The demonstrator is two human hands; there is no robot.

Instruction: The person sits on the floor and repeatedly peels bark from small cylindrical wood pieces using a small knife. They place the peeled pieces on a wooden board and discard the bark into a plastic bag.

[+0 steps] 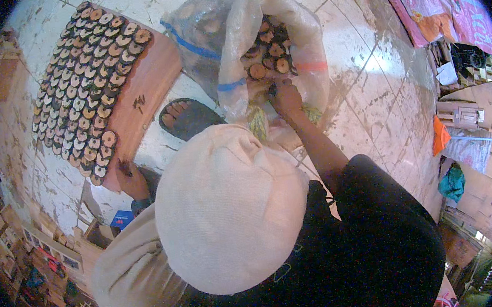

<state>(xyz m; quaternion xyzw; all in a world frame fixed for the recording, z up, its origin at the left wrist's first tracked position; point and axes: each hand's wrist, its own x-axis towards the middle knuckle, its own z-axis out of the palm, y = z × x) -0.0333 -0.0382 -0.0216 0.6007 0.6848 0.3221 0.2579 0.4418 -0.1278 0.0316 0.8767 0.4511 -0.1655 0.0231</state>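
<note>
Rows of round wood slices (70, 82) with dark bark rims overlap across a reddish-brown board (150, 73) at the left. My left hand (133, 182) is at the board's near end, its fingers drawn together beside the lowest slices; what they hold, if anything, is too small to tell. A large translucent plastic sack (295, 19) with blue and red stripes lies with its mouth towards me, loose wood slices (268, 55) inside. Just at that mouth is my right hand (286, 100), fingers curled in a pinch. Whatever they grip is hidden.
Between board and sack rests a foot in a dark sandal (194, 117). Rounded beige cloth (231, 209) blocks the lower middle. A pink printed bag (446, 6) lies on the tiled floor (371, 89) at the far right. Cartons and an orange cloth (439, 135) line the right side.
</note>
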